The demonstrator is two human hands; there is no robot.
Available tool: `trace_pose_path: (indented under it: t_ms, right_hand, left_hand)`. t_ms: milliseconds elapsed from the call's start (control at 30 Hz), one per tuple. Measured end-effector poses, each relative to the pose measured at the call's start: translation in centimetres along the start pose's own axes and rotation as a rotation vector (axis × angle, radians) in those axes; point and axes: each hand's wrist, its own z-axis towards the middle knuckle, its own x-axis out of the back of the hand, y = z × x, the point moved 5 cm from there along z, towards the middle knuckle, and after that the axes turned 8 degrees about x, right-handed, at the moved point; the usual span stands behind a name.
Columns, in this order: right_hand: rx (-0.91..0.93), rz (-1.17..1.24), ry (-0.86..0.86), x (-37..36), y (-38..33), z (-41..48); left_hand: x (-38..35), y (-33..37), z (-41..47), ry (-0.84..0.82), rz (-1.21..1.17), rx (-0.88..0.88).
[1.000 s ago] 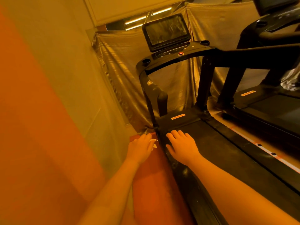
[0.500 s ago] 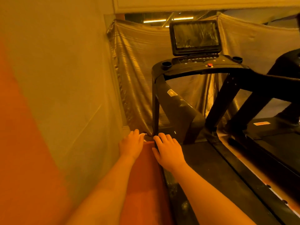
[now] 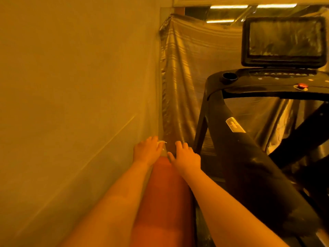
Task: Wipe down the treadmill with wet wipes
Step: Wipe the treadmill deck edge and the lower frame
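Observation:
The black treadmill fills the right side, with its sloping left handrail (image 3: 249, 166), console (image 3: 267, 82) and dark screen (image 3: 284, 40). Both my arms reach forward and down into the narrow gap left of it. My left hand (image 3: 146, 152) pinches a small white wet wipe (image 3: 161, 143), only a corner of which shows past the fingers. My right hand (image 3: 186, 157) lies palm down with fingers spread, next to the foot of the treadmill's left upright (image 3: 200, 139). What lies under the hands is hidden.
A plain wall (image 3: 71, 104) runs close along the left. A shiny plastic sheet (image 3: 181, 86) hangs across the back behind the treadmill. A red floor strip (image 3: 165, 202) lies between the wall and the treadmill base.
Both hands have slid forward along the treadmill's left edge to its front corner. The right hand has left the deck. The view has swung left and closer to the wall.

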Motion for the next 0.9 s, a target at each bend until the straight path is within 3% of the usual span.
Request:
trace_pose_path:
  t_ms: [167, 433, 667, 900]
  right_hand:
    - [0.051, -0.058, -0.038, -1.8, -1.1, 7.3]
    - [0.053, -0.194, -0.048, -5.3, 3.5, 22.1]
    - [-0.078, -0.136, -0.066, -11.2, 8.1, 36.9]
    - [-0.232, 0.148, 0.102, -18.3, 12.8, 45.4]
  left_hand:
    - [-2.5, -2.8, 6.1, -0.007, 0.024, 0.026]
    - [-5.5, -4.4, 25.0, 0.109, 0.158, -0.157]
    - [-13.6, -3.2, 41.1, 0.034, 0.054, -0.276]
    - [-22.9, -0.6, 50.0, -0.103, -0.326, -0.322]
